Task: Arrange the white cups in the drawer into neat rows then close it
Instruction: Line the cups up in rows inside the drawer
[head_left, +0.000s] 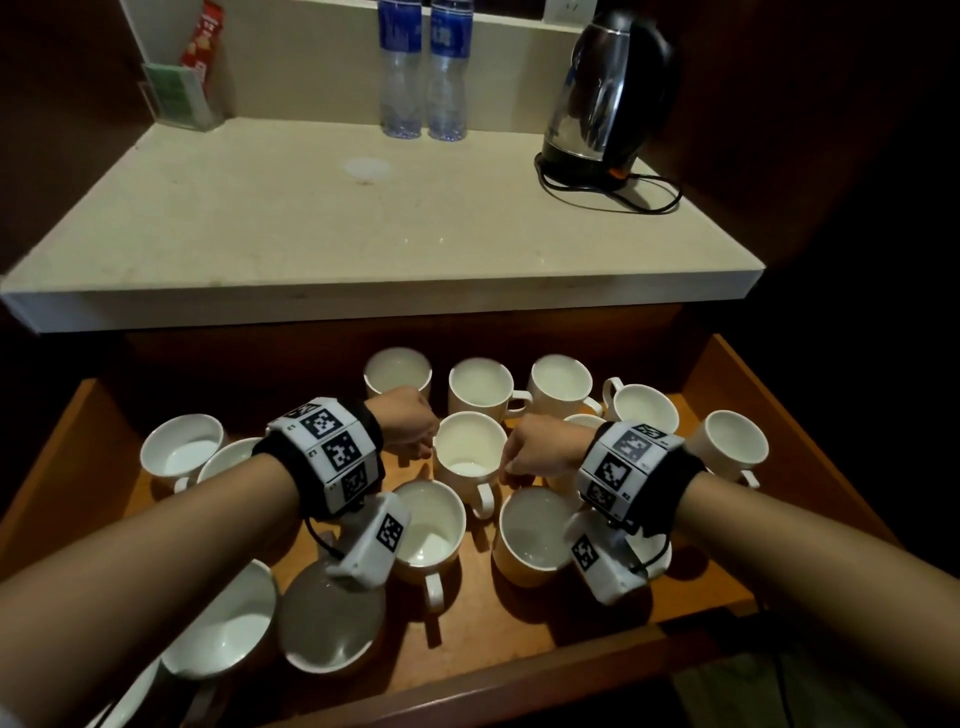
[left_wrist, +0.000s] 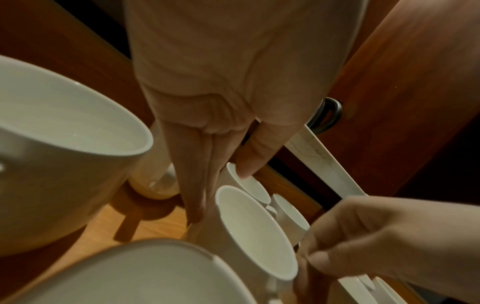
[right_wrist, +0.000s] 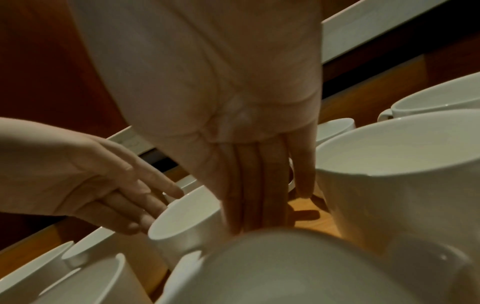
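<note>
An open wooden drawer (head_left: 727, 374) holds several white cups standing upright and unevenly spaced. One cup (head_left: 470, 447) stands in the middle, its handle toward me. My left hand (head_left: 423, 449) presses straight fingers (left_wrist: 197, 197) against its left side. My right hand (head_left: 511, 467) lays straight fingers (right_wrist: 246, 205) against its right side. In the left wrist view this cup (left_wrist: 254, 230) sits between both hands, and my thumb touches the rim of a cup behind it (left_wrist: 255, 185). Three cups (head_left: 480, 387) line the back.
Two cups (head_left: 428, 525) (head_left: 535, 535) stand just in front of the held one, under my wrists. More cups crowd the front left (head_left: 223, 623) and far right (head_left: 732, 441). Above the drawer a pale counter (head_left: 363, 301) carries a kettle (head_left: 608, 98) and two water bottles (head_left: 400, 67).
</note>
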